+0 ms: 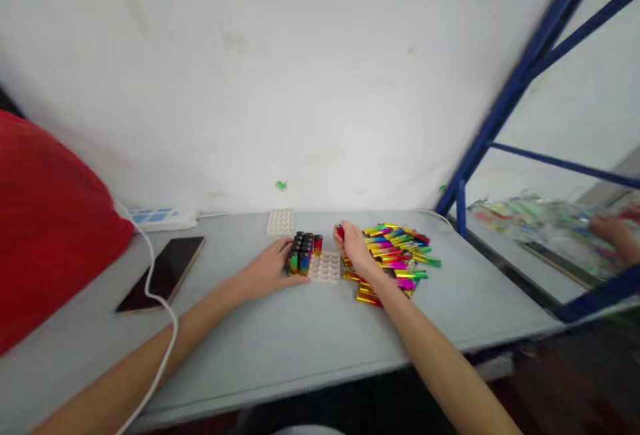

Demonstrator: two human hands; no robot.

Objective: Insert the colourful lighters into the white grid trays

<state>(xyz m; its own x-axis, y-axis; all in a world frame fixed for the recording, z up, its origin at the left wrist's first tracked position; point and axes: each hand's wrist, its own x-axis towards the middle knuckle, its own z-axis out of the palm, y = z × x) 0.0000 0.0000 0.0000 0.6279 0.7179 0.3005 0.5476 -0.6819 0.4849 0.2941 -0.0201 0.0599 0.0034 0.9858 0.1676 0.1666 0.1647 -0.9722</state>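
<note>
My left hand (pixel 270 267) wraps the left end of a white tray with round sockets (pixel 327 267), its thumb along the front edge and its fingers at the back. Shiny rainbow lighters (pixel 299 258) with black tops stand upright in the tray's left part. The sockets on the right show bare. Just above the tray's right end, my right hand (pixel 353 245) is closed around a red lighter (pixel 340 231), mostly hidden by the fingers. Beside and beneath that forearm lies a loose pile of metallic multicoloured lighters (pixel 395 248).
Behind stands a second white socketed tray (pixel 280 222). A dark phone (pixel 163 274), a white cable (pixel 150 262), a white power strip (pixel 163 217) and a red bag (pixel 50 222) are at left. A blue metal frame (pixel 500 108) rises at right, with another person's hand (pixel 617 235) beyond.
</note>
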